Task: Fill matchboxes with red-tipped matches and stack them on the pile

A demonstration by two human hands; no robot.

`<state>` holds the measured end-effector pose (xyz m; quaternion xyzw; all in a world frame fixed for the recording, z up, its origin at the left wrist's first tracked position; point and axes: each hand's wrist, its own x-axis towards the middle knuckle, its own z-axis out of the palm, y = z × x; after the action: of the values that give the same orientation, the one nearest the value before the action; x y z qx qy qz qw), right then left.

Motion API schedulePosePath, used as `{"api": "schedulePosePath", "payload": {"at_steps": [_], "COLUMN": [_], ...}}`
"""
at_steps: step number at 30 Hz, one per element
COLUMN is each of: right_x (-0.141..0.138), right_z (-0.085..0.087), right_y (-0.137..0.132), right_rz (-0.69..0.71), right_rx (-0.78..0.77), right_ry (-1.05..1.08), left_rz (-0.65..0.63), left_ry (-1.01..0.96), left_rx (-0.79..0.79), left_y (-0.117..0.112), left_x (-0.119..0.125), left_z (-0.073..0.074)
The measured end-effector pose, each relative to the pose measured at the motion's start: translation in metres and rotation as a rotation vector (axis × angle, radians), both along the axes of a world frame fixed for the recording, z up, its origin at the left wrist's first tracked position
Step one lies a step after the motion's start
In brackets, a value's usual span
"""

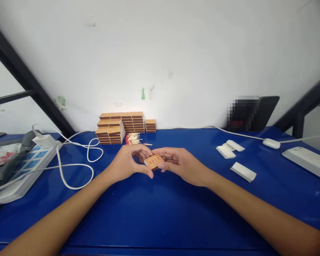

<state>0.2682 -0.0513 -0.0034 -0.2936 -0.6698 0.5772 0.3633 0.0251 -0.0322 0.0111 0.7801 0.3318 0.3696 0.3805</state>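
Observation:
A small matchbox [154,161] with an orange label and red characters is held above the blue table, between both hands. My right hand [180,161] pinches its right end, the thumb pressed on the near corner and the fingers behind. On the other side my left hand [128,161] closes round the left end, its thumb stretched along the near side and its fingers curled behind. Just beyond the hands lies a pile of loose matches [133,138] with red heads. Stacked matchboxes [110,131] stand left of the pile, with a shorter stack [150,125] to its right.
Several white matchbox trays [243,171] lie on the blue table [160,220] at right. Farther right are a white cable with an inline switch [271,143] and a white device [308,161]. At left sit a power strip [29,170], looped white cable [60,160] and plastic bag [5,156].

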Motion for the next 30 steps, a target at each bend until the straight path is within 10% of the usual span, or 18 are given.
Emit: {"api": "schedulePosePath", "payload": {"at_steps": [7, 13, 21, 26, 30], "right_x": [0.000, 0.012, 0.012, 0.038, 0.095], "right_z": [-0.006, -0.012, -0.019, 0.008, 0.041], "right_y": [0.002, 0.018, 0.025, 0.031, 0.040], "right_rz": [-0.245, -0.439, -0.461, -0.473, -0.775], "right_rx": [0.267, 0.473, 0.554, 0.835, 0.752], "right_ry": [-0.227, -0.391, -0.454, -0.678, -1.099], "left_rz": [0.085, 0.540, 0.603, 0.618, 0.678], "left_ry": [0.209, 0.483, 0.584, 0.583, 0.623], "left_rx": [0.180, 0.513, 0.779, 0.801, 0.805], "left_y": [0.006, 0.042, 0.078, 0.077, 0.077], "left_x": [-0.016, -0.083, -0.122, -0.116, -0.115], "left_z": [0.016, 0.045, 0.019, 0.015, 0.014]}}
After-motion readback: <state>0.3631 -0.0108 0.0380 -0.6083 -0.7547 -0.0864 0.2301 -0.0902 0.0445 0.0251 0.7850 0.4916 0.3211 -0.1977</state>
